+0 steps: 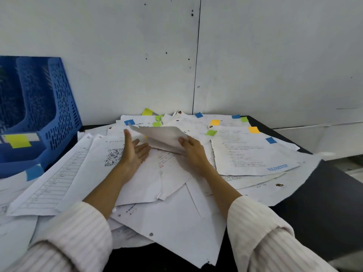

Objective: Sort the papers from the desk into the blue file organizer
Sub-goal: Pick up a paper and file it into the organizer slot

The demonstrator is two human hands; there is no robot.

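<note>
A loose heap of white papers covers the dark desk, many with green, yellow or blue sticky tabs. My right hand pinches the near edge of one sheet and lifts it off the heap, its torn far edge raised. My left hand lies open, palm up, just left of that sheet, fingers straight. The blue file organizer stands at the far left against the wall, with a yellow-green tab on its front.
A grey wall closes the back of the desk. The desk's right side and front right corner show bare dark surface. Papers overhang the front edge and reach up against the organizer's base.
</note>
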